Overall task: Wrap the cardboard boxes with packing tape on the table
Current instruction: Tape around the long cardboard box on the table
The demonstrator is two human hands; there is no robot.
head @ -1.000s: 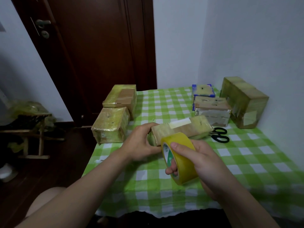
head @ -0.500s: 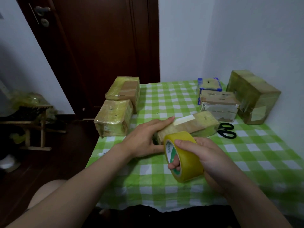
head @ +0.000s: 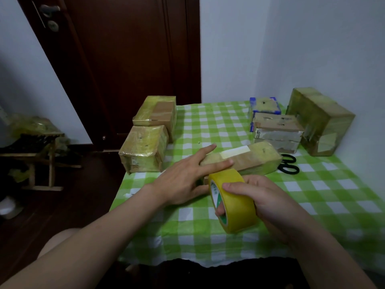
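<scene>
left grip [head: 183,183]: fingers flat on long box [head: 256,159] | right grip [head: 268,203]: curled round tape roll [head: 237,209]

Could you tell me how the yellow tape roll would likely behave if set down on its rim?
The tape roll is round, so on its rim it would probably roll across the table. Its thick winding suggests some weight. The right hand grips it without visible squashing, so it is likely stiff.

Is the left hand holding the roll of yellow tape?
No, the right hand grips the yellow tape roll, while the left hand presses straight fingers on the long cardboard box.
</scene>
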